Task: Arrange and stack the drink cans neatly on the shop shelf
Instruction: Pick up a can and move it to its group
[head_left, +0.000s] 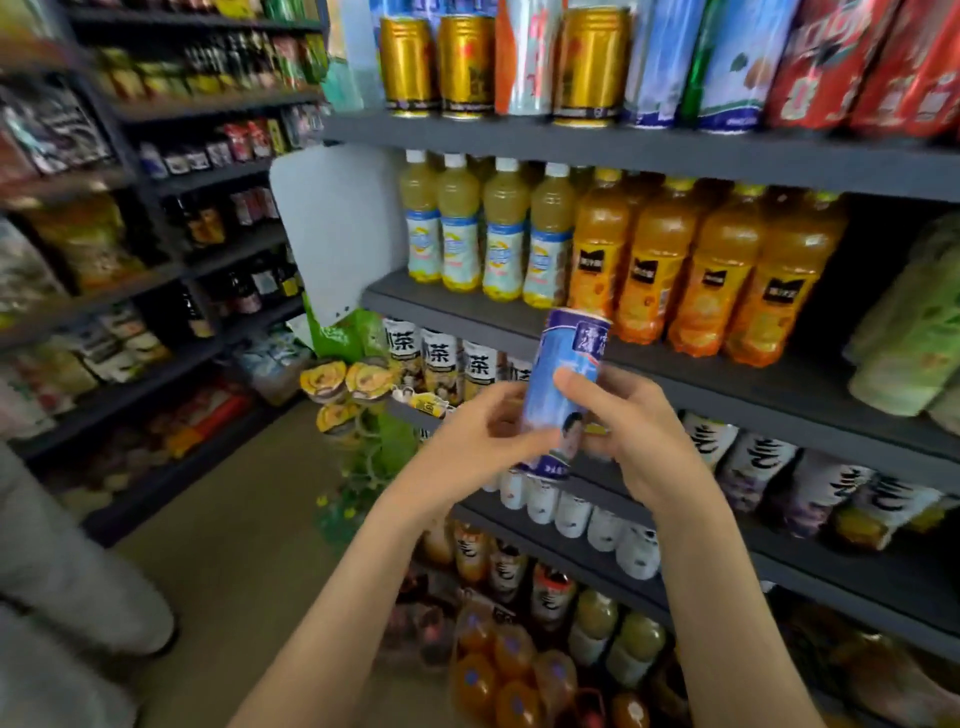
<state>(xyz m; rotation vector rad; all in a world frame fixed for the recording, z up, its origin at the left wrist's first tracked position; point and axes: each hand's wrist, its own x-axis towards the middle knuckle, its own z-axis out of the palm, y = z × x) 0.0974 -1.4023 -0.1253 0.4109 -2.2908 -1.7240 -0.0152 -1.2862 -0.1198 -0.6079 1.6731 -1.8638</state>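
A tall blue drink can (561, 364) with a white label and a portrait near its base is upright, tilted slightly, in front of the shelves. My left hand (478, 441) holds its lower left side with thumb and fingers. My right hand (623, 421) grips its right side, thumb across the front. On the top shelf (571, 143) stand gold cans (465, 65), blue-and-white cans (660, 62) and red cans (831, 67) in a row.
Yellow and orange juice bottles (644, 260) fill the shelf below. Lower shelves hold tea cartons, white cups and more bottles. A second shelving unit (156, 208) stands at the left across a narrow floor aisle. A person's grey sleeve (62, 571) is at the lower left.
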